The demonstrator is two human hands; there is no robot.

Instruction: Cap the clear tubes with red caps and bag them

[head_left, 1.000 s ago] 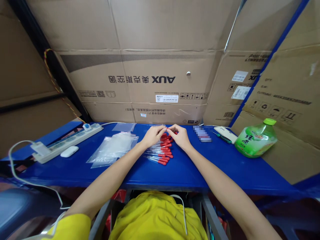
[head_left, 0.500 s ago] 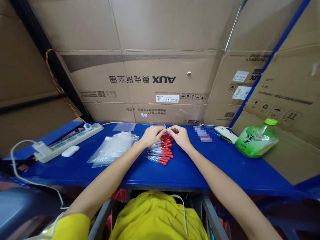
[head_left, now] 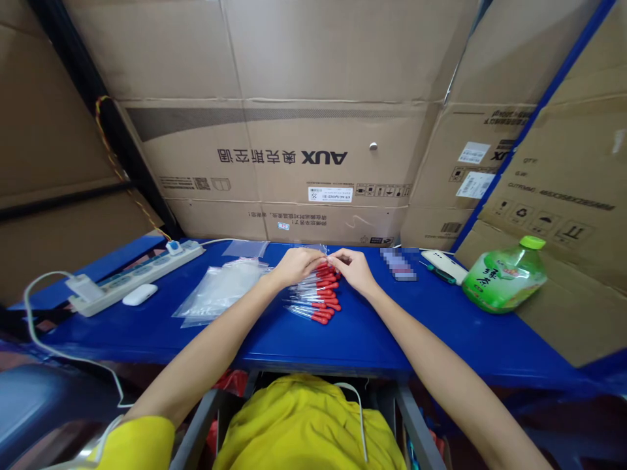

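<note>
Above a pile of droppers with red bulbs (head_left: 326, 299), my left hand (head_left: 300, 264) and my right hand (head_left: 353, 267) meet with their fingertips close together. Both are closed in a pinch on a clear plastic bag (head_left: 321, 248), of which only a small shiny part shows behind the fingers. The droppers lie side by side on the blue table (head_left: 294, 346), clear tubes to the left and red bulbs to the right. My hands cover the far end of the pile. To the left lies a stack of clear zip bags (head_left: 223, 290), partly behind my left forearm.
A power strip (head_left: 142, 277) with a plugged-in charger and a white earbud case (head_left: 140, 295) are at the left. At the right stand a green tea bottle (head_left: 504, 277), a pale utility tool (head_left: 443, 264) and a blurred-out flat item (head_left: 399, 264). Cardboard walls (head_left: 274, 65) enclose the table.
My hands stay nearly in place, with the fingertips shifting slightly and a little more clear plastic showing behind them. The whole view has moved slightly.
</note>
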